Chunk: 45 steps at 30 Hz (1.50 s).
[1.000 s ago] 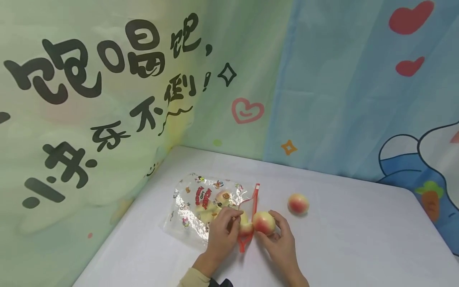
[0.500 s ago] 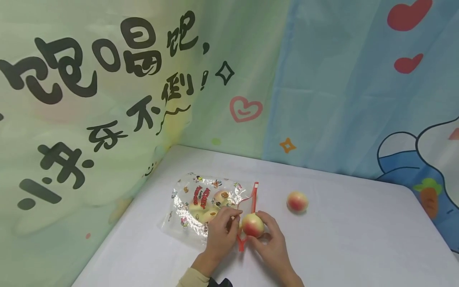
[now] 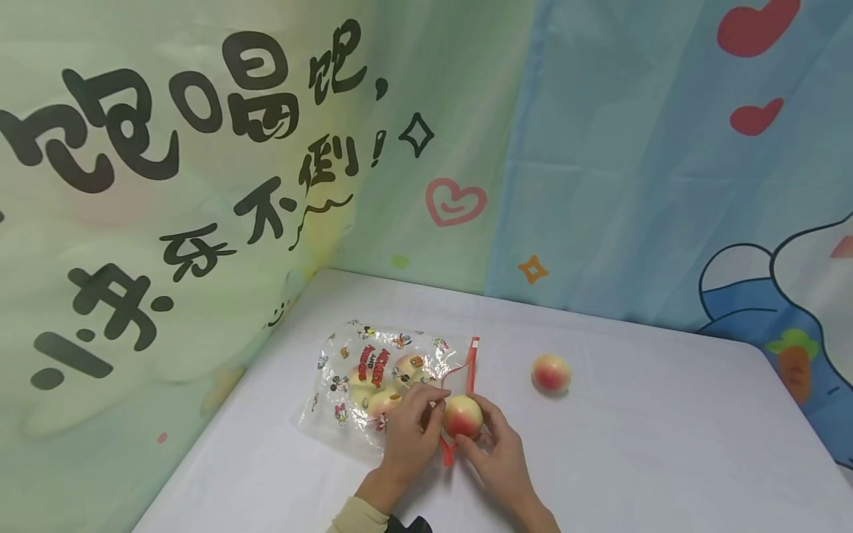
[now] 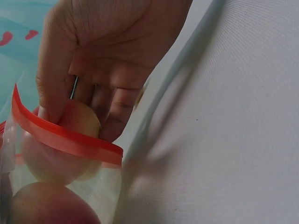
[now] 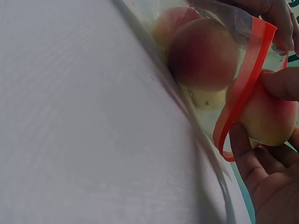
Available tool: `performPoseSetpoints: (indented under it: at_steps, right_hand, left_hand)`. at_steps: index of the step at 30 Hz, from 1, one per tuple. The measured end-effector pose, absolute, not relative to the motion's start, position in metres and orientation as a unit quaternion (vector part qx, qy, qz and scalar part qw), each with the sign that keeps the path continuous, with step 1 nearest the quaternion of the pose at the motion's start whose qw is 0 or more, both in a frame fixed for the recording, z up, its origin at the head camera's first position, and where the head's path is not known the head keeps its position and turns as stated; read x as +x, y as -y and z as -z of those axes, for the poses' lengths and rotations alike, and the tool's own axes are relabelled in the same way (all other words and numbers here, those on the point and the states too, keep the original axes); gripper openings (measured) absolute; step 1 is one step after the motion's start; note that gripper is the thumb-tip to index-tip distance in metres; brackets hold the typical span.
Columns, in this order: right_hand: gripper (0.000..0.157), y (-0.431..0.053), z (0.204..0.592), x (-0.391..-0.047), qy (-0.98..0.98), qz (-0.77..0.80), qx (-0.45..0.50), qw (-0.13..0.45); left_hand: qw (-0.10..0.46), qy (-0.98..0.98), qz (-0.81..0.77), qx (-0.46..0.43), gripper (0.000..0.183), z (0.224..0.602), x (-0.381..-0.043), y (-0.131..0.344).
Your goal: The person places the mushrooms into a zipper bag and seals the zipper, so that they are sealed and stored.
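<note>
My right hand [image 3: 496, 455] holds a yellow-red peach [image 3: 463, 417] at the mouth of a clear zip bag [image 3: 333, 414] with a red zip strip. Its thumb and fingers curl round the fruit. In the right wrist view, that peach [image 5: 271, 114] is partly behind the red strip [image 5: 247, 84]. My left hand [image 3: 412, 429] pinches the bag's upper lip; it shows at the top right corner of this view. Inside the bag lie several more peaches [image 5: 203, 53]. From the left wrist view, the right hand [image 4: 100, 56] reaches over the red rim with the peach [image 4: 77, 119].
Another peach [image 3: 551, 374] lies on the white tabletop [image 3: 633, 437], to the right of the bag and farther back. Printed cloth walls [image 3: 600, 207] stand behind the table and on its left.
My right hand has moved left, carrying its peach from beside the red strip into the bag's mouth. The left hand has kept its place at the bag. The head view has shifted slightly.
</note>
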State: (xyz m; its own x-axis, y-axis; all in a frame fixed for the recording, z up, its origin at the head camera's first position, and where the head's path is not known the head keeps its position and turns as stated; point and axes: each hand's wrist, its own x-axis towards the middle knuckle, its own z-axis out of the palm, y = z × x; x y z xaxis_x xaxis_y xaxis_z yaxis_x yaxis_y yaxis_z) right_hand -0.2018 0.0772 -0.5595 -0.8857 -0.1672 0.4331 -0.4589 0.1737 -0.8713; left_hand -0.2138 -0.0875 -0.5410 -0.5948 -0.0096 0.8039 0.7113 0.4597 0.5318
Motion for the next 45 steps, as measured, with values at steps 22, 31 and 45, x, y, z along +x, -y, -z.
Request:
performPoseSetpoints:
  at_steps: [22, 31, 45]
  right_hand:
    - [0.05, -0.0756, 0.5634, -0.2031, 0.738, -0.654, 0.146, 0.08]
    - [0.055, -0.0749, 0.5617, -0.2034, 0.738, -0.659, 0.129, 0.073]
    - [0.05, -0.073, 0.5647, -0.2025, 0.755, -0.624, 0.185, 0.079]
  left_hand:
    - [0.394, 0.754, 0.467, -0.242, 0.022, 0.537, -0.2137, 0.0892]
    - [0.388, 0.758, 0.466, -0.24, 0.016, 0.5389, -0.2143, 0.0898]
    - [0.379, 0.752, 0.481, -0.245, 0.017, 0.5382, -0.211, 0.0881]
